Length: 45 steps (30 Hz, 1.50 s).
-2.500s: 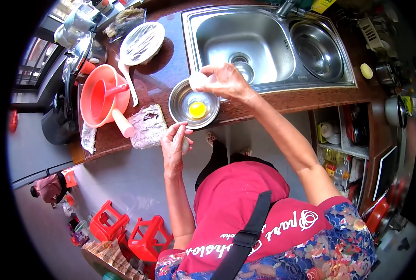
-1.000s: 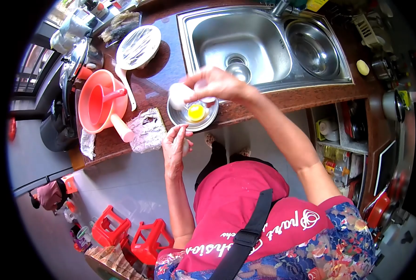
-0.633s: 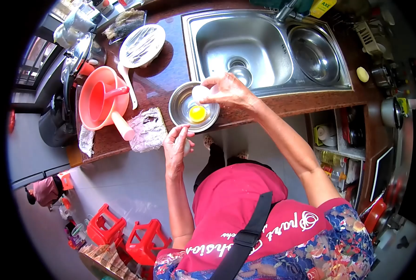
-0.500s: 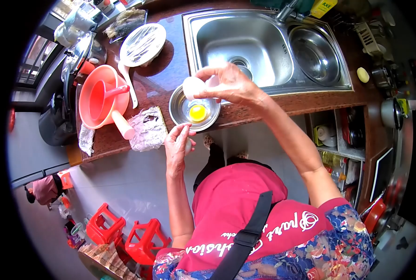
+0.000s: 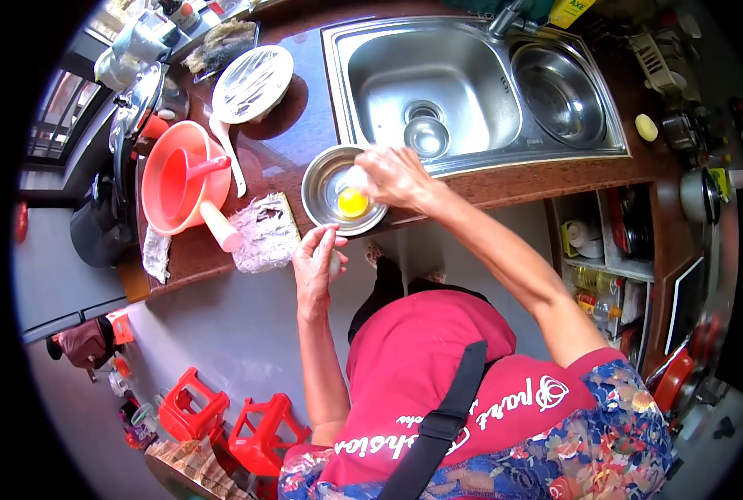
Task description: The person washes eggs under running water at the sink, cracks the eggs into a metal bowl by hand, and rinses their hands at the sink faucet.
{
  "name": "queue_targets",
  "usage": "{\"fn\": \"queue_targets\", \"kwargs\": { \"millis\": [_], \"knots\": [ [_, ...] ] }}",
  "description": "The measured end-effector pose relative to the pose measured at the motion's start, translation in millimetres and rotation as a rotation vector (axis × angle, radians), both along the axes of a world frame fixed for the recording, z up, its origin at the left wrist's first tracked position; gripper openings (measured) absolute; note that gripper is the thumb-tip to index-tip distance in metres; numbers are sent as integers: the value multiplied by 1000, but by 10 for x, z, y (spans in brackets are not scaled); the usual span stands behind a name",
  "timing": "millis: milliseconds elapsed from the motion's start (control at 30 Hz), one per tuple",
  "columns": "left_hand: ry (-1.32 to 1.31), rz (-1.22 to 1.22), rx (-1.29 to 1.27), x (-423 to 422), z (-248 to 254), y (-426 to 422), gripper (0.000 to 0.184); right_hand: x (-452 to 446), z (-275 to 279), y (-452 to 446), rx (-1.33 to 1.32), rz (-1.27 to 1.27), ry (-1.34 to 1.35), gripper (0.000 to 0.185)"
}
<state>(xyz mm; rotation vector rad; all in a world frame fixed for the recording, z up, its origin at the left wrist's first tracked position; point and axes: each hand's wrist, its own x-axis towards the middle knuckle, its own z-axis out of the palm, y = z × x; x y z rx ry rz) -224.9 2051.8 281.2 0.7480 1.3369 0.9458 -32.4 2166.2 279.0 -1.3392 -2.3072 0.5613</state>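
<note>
The brown counter (image 5: 276, 158) runs left of the sink (image 5: 421, 67); at its near edge sits a round steel bowl (image 5: 317, 179), mouth upward, yolk (image 5: 353, 202) inside. Above it, the right hand (image 5: 401, 177) pinches a white eggshell (image 5: 357, 177), its long axis blurred. The left hand (image 5: 311, 262) curls round a pale object (image 5: 335, 265) by the near rim.

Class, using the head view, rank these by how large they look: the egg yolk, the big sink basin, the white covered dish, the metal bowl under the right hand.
1. Big sink basin
2. Metal bowl and white covered dish: too alike to rank
3. Egg yolk
</note>
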Motion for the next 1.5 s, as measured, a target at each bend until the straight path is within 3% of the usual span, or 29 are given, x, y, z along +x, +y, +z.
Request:
{"fn": "queue_targets", "kwargs": {
  "millis": [33, 133, 167, 200, 467, 567, 700, 800, 900, 933, 1000, 1100, 1200, 1367, 1500],
  "knots": [
    [-6, 7, -2, 4, 0, 10, 26, -3, 130, -95, -158, -58, 108, 34],
    [11, 24, -11, 6, 3, 0, 26, 10, 290, -39, -212, -48, 46, 35],
    [-11, 9, 4, -9, -59, 0, 26, 41, 276, -26, -56, -41, 219, 36],
    [-7, 4, 1, -7, -49, -7, 26, 61, 391, 43, -137, 5, 228, 40],
    [-37, -2, -11, 44, -10, 7, 25, 165, 1577, 172, 33, 128, 521, 53],
    [-27, -3, -11, 41, 0, 9, 25, 207, 1943, 105, -34, 135, 554, 52],
    [-14, 8, -11, 9, -12, -20, 26, 185, 2016, 98, 126, 180, 670, 49],
    [9, 10, -6, -7, -22, -45, 27, 155, 1960, -22, -114, 121, 653, 49],
    [20, 9, -7, -20, -52, -49, 27, 50, 1031, 76, -440, 168, 702, 53],
    [22, 7, -9, -22, -63, -60, 27, 55, 604, 156, -483, 168, 314, 50],
    [29, 9, -10, -38, -32, -17, 27, 117, -17, -58, 220, -81, -51, 41],
    [21, 50, -27, -10, 3, -70, 26, 115, 258, -131, -9, -101, 59, 32],
    [2, 21, -27, 2, -44, -63, 26, 154, 419, -43, -68, -83, 151, 32],
    [1, -10, -25, 56, -41, -29, 26, 180, 853, 74, -164, -21, 333, 51],
    [-23, -4, -23, 94, 7, -9, 26, 199, 1163, 104, -160, 40, 441, 55]
  ]
}}
